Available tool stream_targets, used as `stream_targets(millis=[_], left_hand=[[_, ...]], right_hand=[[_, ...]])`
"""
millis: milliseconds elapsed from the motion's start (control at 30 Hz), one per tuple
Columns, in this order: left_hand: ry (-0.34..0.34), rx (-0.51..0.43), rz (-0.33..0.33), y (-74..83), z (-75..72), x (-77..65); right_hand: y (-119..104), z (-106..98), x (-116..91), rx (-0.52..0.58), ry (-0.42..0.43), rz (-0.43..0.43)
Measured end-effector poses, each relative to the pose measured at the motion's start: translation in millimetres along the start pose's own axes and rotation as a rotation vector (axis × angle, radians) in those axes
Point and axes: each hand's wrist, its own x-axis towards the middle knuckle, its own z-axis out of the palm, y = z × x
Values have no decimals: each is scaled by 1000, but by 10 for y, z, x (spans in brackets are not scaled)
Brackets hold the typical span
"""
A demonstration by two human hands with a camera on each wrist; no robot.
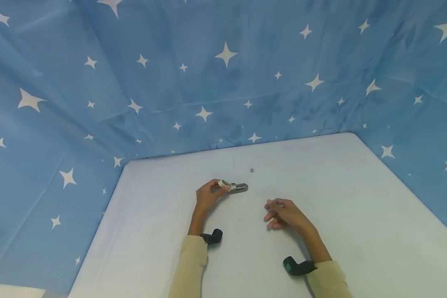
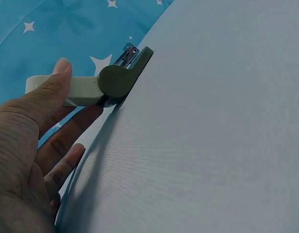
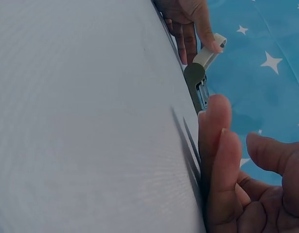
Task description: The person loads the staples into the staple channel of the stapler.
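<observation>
A small stapler [image 1: 239,188] with a dark green base and a cream top arm lies swung open on the white table. My left hand [image 1: 208,195] pinches its cream arm between thumb and fingers. In the left wrist view, the metal staple channel [image 2: 126,57] shows above the green base [image 2: 116,81], and my left hand [image 2: 47,121] grips the raised arm. To the right of the stapler, my right hand [image 1: 284,214] is held over the table with relaxed, slightly bent fingers and nothing in it. A tiny grey piece [image 1: 251,170], perhaps staples, lies beyond the stapler.
The white table [image 1: 339,178] has its far edge against a blue curtain [image 1: 223,91] with white stars, which also runs along both sides. Each wrist wears a dark camera mount, one on the left [image 1: 213,236] and one on the right [image 1: 297,267].
</observation>
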Motion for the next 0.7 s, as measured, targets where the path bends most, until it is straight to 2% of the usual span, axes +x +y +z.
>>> stream_targets(millis=[200, 400, 700], left_hand=[[1, 1, -7, 30, 26, -19], [0, 3, 17, 11, 34, -25], [-3, 9, 37, -15, 34, -31]], right_hand=[[-11, -47, -2, 43, -4, 9], [-25, -84, -6, 114, 3, 14], [42, -215, 6, 298, -77, -31]])
